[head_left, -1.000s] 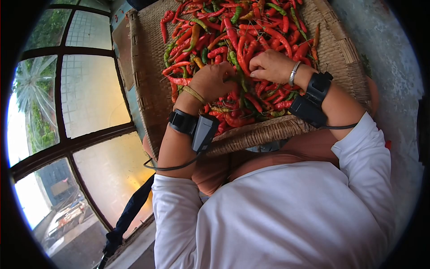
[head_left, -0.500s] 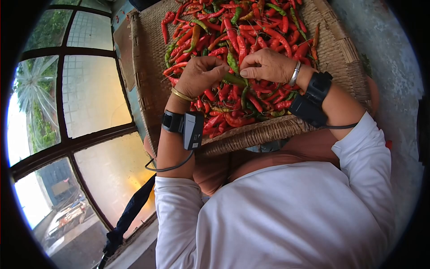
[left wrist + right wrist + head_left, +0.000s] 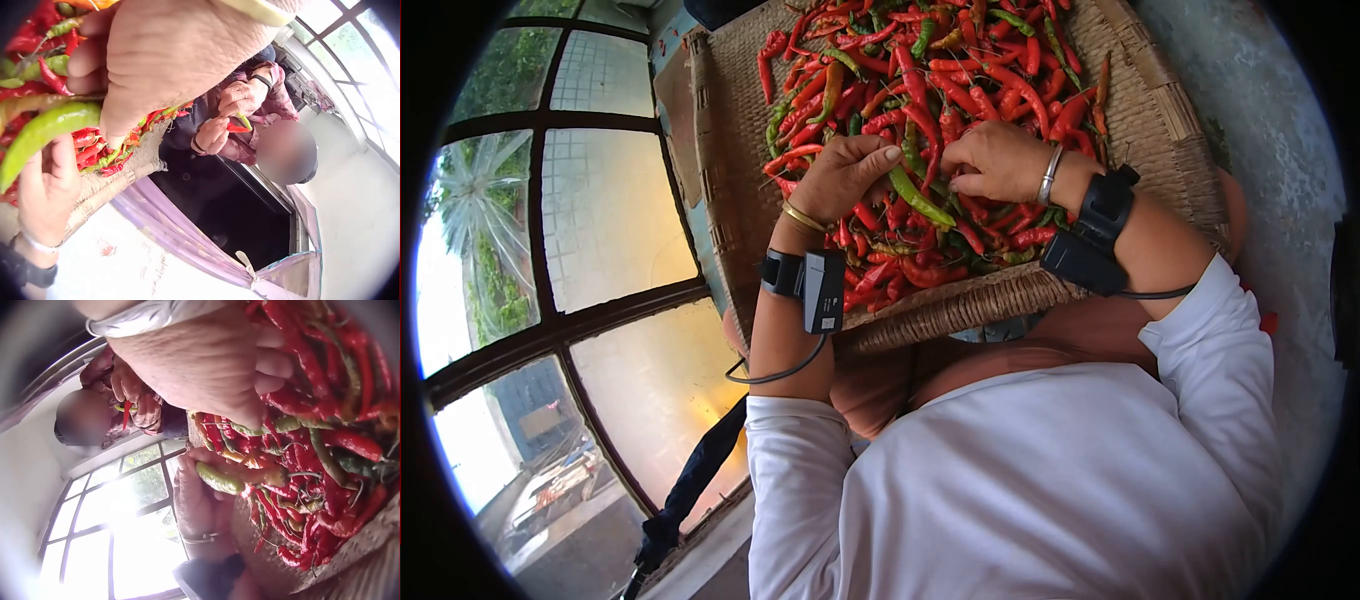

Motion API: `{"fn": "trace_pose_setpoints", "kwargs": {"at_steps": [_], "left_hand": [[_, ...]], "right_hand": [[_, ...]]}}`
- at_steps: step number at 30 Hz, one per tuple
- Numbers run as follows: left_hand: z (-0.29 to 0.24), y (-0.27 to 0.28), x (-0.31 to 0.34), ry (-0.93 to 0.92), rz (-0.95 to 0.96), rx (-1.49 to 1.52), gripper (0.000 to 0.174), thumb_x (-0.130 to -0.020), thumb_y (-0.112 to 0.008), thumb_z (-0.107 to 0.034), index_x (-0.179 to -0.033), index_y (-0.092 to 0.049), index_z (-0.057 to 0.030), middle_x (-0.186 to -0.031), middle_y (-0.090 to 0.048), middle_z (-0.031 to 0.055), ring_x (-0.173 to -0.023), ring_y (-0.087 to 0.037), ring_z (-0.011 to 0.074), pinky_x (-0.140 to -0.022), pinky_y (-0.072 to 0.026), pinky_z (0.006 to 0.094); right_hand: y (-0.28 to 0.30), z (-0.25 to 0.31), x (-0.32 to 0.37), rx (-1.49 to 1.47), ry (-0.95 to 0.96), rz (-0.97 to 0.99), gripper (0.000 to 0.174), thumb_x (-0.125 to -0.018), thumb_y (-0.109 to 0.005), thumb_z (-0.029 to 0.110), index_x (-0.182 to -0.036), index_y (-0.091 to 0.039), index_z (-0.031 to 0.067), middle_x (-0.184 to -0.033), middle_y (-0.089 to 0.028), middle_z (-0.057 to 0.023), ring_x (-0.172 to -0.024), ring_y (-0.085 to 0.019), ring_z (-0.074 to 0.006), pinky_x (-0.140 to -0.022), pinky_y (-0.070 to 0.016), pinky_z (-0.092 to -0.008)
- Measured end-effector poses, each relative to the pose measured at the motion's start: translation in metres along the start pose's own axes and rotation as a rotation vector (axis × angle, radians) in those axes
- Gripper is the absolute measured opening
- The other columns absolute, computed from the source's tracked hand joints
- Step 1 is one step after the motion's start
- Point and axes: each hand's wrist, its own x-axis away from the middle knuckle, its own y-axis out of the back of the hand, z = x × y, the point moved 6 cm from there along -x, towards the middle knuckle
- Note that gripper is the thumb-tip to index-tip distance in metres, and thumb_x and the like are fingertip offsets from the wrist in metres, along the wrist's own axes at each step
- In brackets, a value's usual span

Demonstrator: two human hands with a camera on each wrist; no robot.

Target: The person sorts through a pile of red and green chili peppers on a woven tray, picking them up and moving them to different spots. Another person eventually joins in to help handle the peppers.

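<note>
My left hand (image 3: pixel 842 175) pinches a green chili pepper (image 3: pixel 922 200) between thumb and fingers above the heap; the pepper slants down toward the right hand. In the left wrist view this green pepper (image 3: pixel 53 131) shows large, its near end at the thumb. My right hand (image 3: pixel 1005 162) is low over the heap, fingers loosely bent and a gap between thumb and forefinger. Its fingertips (image 3: pixel 275 370) overlap the red chilies in the right wrist view, with nothing held showing. Under both hands lies a heap of mostly red chili peppers (image 3: pixel 1020 85), some green or orange.
A rectangular woven basket (image 3: pixel 960 312) with a raised rim holds the heap close to my lap. Opposite, another person's hands (image 3: pixel 240 100) hold a red and a green chili. A window (image 3: pixel 615 220) runs along the left, a folded dark umbrella (image 3: pixel 700 460) beside it.
My left hand rose from the heap with the green chili. The right hand met it half a second ago and has since drawn slightly away, down toward the heap, so more of the green chili shows.
</note>
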Motion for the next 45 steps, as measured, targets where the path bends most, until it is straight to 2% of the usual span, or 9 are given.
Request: {"fn": "trace_pose_setpoints", "kwargs": {"at_steps": [11,14,17,21,23,28,32,35,45], "left_hand": [[0.004,-0.011,-0.004,0.041,0.055,0.068,0.019,-0.085,-0.055,-0.023,-0.085,-0.061,-0.0052,-0.066,-0.056,-0.0019,-0.051,-0.052,0.005,-0.046,-0.0429,0.0171],[-0.007,0.023,-0.002,-0.112,-0.24,0.224,0.021,-0.085,-0.054,-0.024,-0.087,-0.061,-0.0037,-0.065,-0.057,-0.0007,-0.054,-0.054,0.0064,-0.046,-0.0436,0.0182],[-0.009,0.062,-0.009,-0.385,-0.479,0.904,0.031,-0.087,-0.05,-0.029,-0.105,-0.051,-0.0039,-0.093,-0.059,0.01,-0.076,-0.059,0.0137,-0.06,-0.0478,0.0219],[0.015,0.072,-0.006,-0.221,-0.683,1.08,0.033,-0.087,-0.049,-0.028,-0.11,-0.047,-0.0045,-0.105,-0.056,0.0137,-0.083,-0.059,0.016,-0.066,-0.0488,0.0237],[0.028,0.07,-0.006,-0.081,-0.633,0.66,0.031,-0.087,-0.05,-0.024,-0.11,-0.047,-0.0031,-0.101,-0.058,0.0126,-0.079,-0.06,0.0172,-0.063,-0.0492,0.0241],[0.014,0.03,-0.015,-0.174,-0.313,0.039,0.015,-0.082,-0.058,-0.012,-0.093,-0.059,-0.0019,-0.073,-0.061,0.0,-0.063,-0.057,0.0078,-0.057,-0.046,0.02],[0.007,0.005,-0.018,-0.266,-0.217,-0.484,0.02,-0.077,-0.059,-0.006,-0.097,-0.058,-0.0032,-0.08,-0.062,0.0034,-0.067,-0.059,0.0114,-0.06,-0.0476,0.0219],[0.003,-0.021,-0.016,-0.464,-0.127,-0.933,0.037,-0.068,-0.059,-0.004,-0.104,-0.056,-0.0137,-0.105,-0.053,0.009,-0.089,-0.056,0.0281,-0.073,-0.0483,0.0333],[0.008,-0.018,-0.02,-0.355,-0.054,-0.898,0.033,-0.067,-0.062,-0.003,-0.098,-0.055,-0.0087,-0.089,-0.056,0.0088,-0.08,-0.058,0.0246,-0.068,-0.048,0.0325]], "right_hand": [[-0.002,-0.005,-0.003,-0.198,-0.03,0.065,0.025,-0.074,-0.056,0.026,-0.084,-0.062,0.0045,-0.079,-0.062,-0.0125,-0.077,-0.059,-0.0263,-0.07,-0.0453,-0.0364],[0.009,-0.008,-0.002,-0.201,-0.089,-0.005,0.022,-0.077,-0.055,0.023,-0.085,-0.061,0.0034,-0.074,-0.061,-0.0102,-0.069,-0.06,-0.0215,-0.065,-0.0457,-0.0339],[0.01,-0.013,-0.002,-0.21,-0.123,-0.007,0.022,-0.08,-0.054,0.022,-0.087,-0.061,0.0033,-0.068,-0.06,-0.0062,-0.059,-0.059,-0.0147,-0.058,-0.0458,-0.0308],[0.007,-0.016,-0.003,-0.158,-0.077,-0.032,0.021,-0.077,-0.055,0.023,-0.082,-0.061,0.0026,-0.071,-0.061,-0.0096,-0.066,-0.059,-0.0215,-0.064,-0.0456,-0.0339],[0.007,-0.015,-0.003,-0.147,-0.069,-0.046,0.022,-0.076,-0.056,0.024,-0.079,-0.062,0.0026,-0.073,-0.061,-0.0118,-0.072,-0.059,-0.0263,-0.067,-0.0451,-0.0367],[0.004,-0.012,-0.002,-0.083,-0.081,0.01,0.02,-0.076,-0.055,0.02,-0.082,-0.061,0.0022,-0.073,-0.061,-0.0099,-0.07,-0.059,-0.0226,-0.066,-0.0457,-0.0341],[0.001,-0.015,-0.002,-0.055,-0.066,0.015,0.02,-0.076,-0.055,0.02,-0.082,-0.061,0.0021,-0.074,-0.061,-0.0103,-0.07,-0.059,-0.023,-0.067,-0.0455,-0.034],[-0.001,-0.017,-0.001,-0.031,-0.064,0.001,0.02,-0.076,-0.055,0.02,-0.082,-0.061,0.0023,-0.074,-0.061,-0.0107,-0.07,-0.059,-0.0236,-0.067,-0.0453,-0.0343],[0.003,-0.01,-0.001,0.015,-0.037,-0.004,0.019,-0.075,-0.056,0.02,-0.081,-0.06,0.0025,-0.074,-0.061,-0.0115,-0.071,-0.059,-0.0252,-0.067,-0.0449,-0.0352]]}}
